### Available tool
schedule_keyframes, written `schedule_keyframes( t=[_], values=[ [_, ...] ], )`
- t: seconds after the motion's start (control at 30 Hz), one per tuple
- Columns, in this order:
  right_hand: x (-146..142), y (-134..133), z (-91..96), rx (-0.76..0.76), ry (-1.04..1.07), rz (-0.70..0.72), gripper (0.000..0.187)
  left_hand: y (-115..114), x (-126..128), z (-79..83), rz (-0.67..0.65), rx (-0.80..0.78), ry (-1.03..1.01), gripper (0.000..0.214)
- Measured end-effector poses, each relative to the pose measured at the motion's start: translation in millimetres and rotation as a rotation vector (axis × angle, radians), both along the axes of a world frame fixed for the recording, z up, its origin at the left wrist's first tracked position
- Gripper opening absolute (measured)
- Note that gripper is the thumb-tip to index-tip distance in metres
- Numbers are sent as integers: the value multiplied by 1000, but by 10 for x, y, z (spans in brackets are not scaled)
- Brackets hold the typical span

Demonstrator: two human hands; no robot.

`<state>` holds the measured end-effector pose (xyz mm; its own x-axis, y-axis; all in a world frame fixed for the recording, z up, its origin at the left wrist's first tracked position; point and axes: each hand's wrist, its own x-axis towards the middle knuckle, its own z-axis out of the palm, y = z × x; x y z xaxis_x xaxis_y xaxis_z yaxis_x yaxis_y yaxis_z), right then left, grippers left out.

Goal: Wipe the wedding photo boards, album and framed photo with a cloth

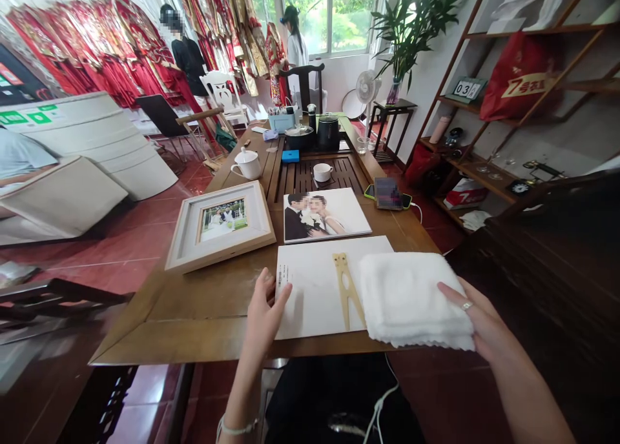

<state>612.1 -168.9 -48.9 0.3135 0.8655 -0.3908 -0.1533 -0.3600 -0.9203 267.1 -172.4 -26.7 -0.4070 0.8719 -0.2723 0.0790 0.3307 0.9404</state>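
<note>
My right hand [477,315] is closed on the right side of a folded white towel [411,295], thumb on top. The towel covers the right part of a white panel [310,302] with small print and a barcode at its left edge. A flat, yellowish, A-shaped piece [342,289] with two legs and an animal-like head lies on the panel, just left of the towel. At the panel's left edge is my left hand [264,312], thumb and fingers apart, holding nothing. Beyond the panel lie a wedding photo print [324,215] and, to the left, a pale wooden picture frame [223,223] with a photo inside.
A lidded white mug [247,164], a white cup [322,172], a blue box [290,156] and a dark pot [328,134] stand farther back on the wooden table [208,315]. Phones [389,193] lie at the right. Two people stand near red garments; another sits at the left.
</note>
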Motion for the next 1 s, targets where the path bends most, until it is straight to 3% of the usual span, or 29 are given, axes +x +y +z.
schedule_keyframes(
  t=[0.13, 0.27, 0.43, 0.53, 0.7, 0.9, 1.0],
  values=[
    [-31, 72, 12, -1, -70, 117, 48, 75, -45, 130, 83, -57, -210, 72],
    [3, 86, -27, -18, -83, 135, 51, 108, -94, 141, 118, -93, -301, 62],
    [24, 63, -62, 4, -37, 125, 52, 33, -141, 138, -16, 35, -415, 57],
    [-17, 40, -50, 6, -20, 133, 51, -49, -146, 233, -56, 146, -427, 64],
    [-189, 11, -3, 18, -9, 182, 50, -94, -121, 616, -84, 249, -320, 73],
    [-411, 10, -68, 76, -10, 276, 51, 111, -85, 1276, -70, 328, -58, 73],
    [-492, 99, -112, 160, -49, 299, 48, 213, 9, 1556, -147, 378, 84, 65]
  ],
)
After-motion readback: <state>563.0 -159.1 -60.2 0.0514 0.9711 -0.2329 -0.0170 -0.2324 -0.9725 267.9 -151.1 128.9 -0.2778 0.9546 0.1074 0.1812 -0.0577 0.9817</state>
